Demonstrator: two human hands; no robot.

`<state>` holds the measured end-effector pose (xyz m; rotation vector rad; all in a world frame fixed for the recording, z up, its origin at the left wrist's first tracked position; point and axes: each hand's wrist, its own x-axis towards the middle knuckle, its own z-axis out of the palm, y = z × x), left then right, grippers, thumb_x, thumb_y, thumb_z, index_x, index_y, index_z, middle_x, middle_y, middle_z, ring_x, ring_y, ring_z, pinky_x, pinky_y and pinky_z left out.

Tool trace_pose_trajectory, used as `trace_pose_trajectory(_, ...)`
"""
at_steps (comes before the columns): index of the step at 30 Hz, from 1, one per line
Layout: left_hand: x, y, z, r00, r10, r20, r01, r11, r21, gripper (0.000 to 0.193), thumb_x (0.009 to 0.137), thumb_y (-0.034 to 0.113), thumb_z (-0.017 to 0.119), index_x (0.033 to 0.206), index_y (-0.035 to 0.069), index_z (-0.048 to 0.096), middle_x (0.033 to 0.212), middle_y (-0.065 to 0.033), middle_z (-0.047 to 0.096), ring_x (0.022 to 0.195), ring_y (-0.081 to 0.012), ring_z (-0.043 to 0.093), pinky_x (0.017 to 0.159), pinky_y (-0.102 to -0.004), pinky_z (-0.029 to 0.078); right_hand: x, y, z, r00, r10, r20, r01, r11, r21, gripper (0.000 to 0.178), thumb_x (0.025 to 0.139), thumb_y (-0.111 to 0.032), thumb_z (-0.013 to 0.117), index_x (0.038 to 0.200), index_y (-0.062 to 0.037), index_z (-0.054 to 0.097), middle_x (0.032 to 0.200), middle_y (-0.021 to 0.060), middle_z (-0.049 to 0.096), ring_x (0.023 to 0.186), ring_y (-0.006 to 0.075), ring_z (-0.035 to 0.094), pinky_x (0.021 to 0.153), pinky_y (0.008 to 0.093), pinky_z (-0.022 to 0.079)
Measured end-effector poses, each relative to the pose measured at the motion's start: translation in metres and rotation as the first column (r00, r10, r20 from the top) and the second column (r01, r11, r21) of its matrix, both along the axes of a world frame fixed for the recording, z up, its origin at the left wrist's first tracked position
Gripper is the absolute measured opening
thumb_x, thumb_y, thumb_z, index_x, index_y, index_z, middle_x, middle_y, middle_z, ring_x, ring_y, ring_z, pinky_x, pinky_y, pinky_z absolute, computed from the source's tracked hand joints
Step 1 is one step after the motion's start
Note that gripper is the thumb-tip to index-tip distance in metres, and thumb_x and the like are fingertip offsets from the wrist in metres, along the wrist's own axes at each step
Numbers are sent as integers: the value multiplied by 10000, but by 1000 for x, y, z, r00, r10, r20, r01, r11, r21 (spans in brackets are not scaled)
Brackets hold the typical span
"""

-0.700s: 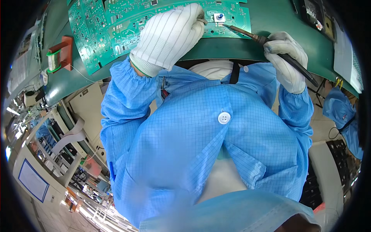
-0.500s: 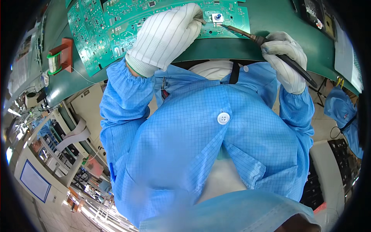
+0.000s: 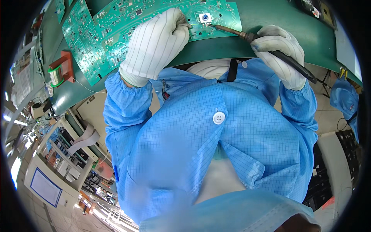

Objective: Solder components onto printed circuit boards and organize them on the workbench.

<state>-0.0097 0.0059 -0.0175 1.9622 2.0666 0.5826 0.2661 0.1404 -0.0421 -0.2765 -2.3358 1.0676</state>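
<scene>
A long green circuit board (image 3: 116,34) lies on the bench, a white square component with a blue knob (image 3: 205,17) near its right end. My right hand (image 3: 279,54), in a striped white glove, grips a soldering iron (image 3: 290,63) like a pen. The iron's thin tip reaches the solder joints along the component's near edge. Left of the component, my gloved left hand (image 3: 156,46) is closed in a pinch over the board. A fine length of solder wire (image 3: 196,24) sticks out from its fingertips toward the component; the rest is hidden by the hand.
A spool of solder wire (image 3: 55,76) sits on a red-brown holder (image 3: 67,65) at the left, its strand trailing past the bench edge. The green bench mat (image 3: 266,15) extends right toward a dark object (image 3: 322,13) and a pale sheet (image 3: 348,50).
The whole view has shifted, so the board and both hands appear farther left. The iron tip stays beside the component, and both hands keep their hold.
</scene>
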Motion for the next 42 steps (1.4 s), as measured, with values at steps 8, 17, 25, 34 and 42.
trace_pose_trajectory(8,5,-2,-2,991,-17,-135,23,999,46,69,893,155,648,921,97,623,749,-138,660,649,-327,670,567,-408,544,1,1,-2,1000,-2,-22,3,998,64,179,791,-44,746,962,-51,692,973,71,733,940,311,672,830,416,533)
trace_pose_trajectory(17,9,-7,-7,978,2,-210,29,989,142,105,892,198,683,926,118,625,712,-112,659,582,-281,666,506,-374,536,-1,0,-2,999,23,-36,-22,999,37,169,789,-58,752,948,-57,694,964,71,734,946,311,674,845,419,534)
trace_pose_trajectory(25,24,-11,2,946,77,-315,-72,997,27,117,894,203,688,923,110,622,741,-100,667,597,-264,673,518,-358,536,-7,-2,-2,995,78,-66,-77,997,13,179,786,-56,760,955,-59,700,946,90,720,919,315,674,800,410,534)
trace_pose_trajectory(34,20,-9,-6,928,57,-369,-11,992,128,171,907,269,669,872,130,576,684,-50,623,516,-198,642,430,-322,511,-6,0,-4,990,101,-97,-94,992,81,186,779,-58,769,956,-49,715,945,98,722,899,322,672,785,425,540)
trace_pose_trajectory(42,19,-7,-9,917,58,-396,13,984,175,163,910,246,661,853,129,562,645,-40,589,495,-184,621,430,-307,507,-4,-3,-6,987,100,-127,-85,989,123,203,774,-61,778,967,-46,721,945,99,723,903,319,675,787,423,542)
